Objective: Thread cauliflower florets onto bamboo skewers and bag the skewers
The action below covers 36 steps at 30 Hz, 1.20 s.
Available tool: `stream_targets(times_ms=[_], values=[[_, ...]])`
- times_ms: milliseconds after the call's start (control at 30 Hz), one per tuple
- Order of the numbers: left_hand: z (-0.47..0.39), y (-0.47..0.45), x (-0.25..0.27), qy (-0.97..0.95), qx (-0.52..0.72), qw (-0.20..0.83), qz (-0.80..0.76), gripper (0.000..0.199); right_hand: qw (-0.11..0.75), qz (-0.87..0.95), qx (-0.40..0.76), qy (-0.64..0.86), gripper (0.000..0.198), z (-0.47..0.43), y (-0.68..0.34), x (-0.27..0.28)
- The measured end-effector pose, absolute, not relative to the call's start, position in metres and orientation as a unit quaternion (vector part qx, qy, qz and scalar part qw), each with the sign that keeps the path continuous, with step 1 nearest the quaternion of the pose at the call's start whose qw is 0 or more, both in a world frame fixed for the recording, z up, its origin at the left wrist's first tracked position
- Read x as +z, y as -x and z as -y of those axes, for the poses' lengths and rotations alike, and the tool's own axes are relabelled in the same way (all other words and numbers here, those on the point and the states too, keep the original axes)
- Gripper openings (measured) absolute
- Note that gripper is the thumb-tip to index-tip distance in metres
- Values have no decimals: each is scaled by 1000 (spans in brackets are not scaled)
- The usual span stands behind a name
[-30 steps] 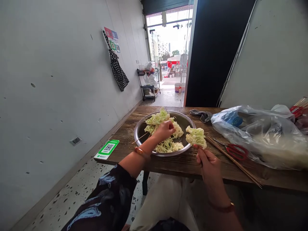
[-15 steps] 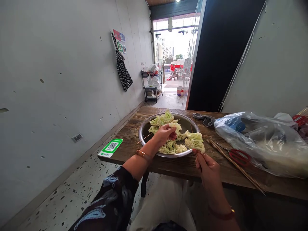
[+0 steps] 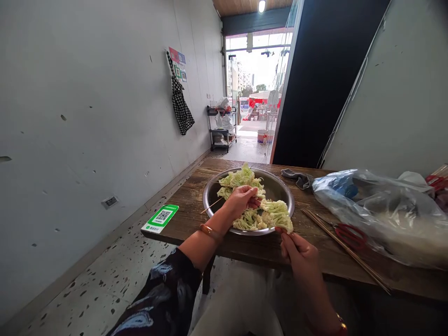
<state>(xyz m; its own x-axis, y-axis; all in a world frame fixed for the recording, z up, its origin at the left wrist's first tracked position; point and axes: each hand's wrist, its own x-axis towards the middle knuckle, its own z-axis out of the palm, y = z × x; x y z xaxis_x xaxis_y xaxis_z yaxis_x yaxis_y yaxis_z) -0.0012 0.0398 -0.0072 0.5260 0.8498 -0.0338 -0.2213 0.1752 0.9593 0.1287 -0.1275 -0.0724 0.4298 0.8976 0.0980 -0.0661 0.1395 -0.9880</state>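
Observation:
My left hand (image 3: 244,198) reaches over the metal bowl (image 3: 206,198), fingers pinched at a pale cauliflower floret that they largely cover. Just beyond the near right rim, my right hand (image 3: 300,249) is closed at the lower end of a cauliflower skewer (image 3: 279,214). Its florets are bunched over the rim; the stick itself is mostly hidden. More cauliflower (image 3: 241,177) lies in the bowl's back left, and another bunch (image 3: 250,219) sits at the front. A thin stick (image 3: 211,206) pokes out over the left rim.
Right of the bowl lie bare skewers (image 3: 345,249), red-handled scissors (image 3: 351,235) and a big clear plastic bag (image 3: 385,210). A grey cloth (image 3: 297,178) rests behind. A green QR-code card (image 3: 161,218) is on the wooden table's (image 3: 191,186) left corner.
My right hand has drawn slightly left and down with the cauliflower skewer. My left hand has lowered a little, towards the skewer's florets. The view has tilted slightly upward.

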Motion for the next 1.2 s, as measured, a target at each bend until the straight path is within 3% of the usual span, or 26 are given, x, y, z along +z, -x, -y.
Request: stream_targets(times_ms=[300, 500, 867, 1200], values=[[-34, 4, 2, -481, 405, 727, -277, 34, 648, 387, 374, 539, 42, 124, -125, -76], [-33, 4, 3, -457, 416, 740, -267, 19, 646, 385, 374, 543, 42, 124, -123, -76], [-27, 5, 3, -518, 385, 733, -216, 35, 632, 394, 365, 558, 40, 129, -118, -69], [-25, 1, 1, -588, 348, 688, -247, 25, 644, 402, 360, 542, 39, 125, -122, -83]])
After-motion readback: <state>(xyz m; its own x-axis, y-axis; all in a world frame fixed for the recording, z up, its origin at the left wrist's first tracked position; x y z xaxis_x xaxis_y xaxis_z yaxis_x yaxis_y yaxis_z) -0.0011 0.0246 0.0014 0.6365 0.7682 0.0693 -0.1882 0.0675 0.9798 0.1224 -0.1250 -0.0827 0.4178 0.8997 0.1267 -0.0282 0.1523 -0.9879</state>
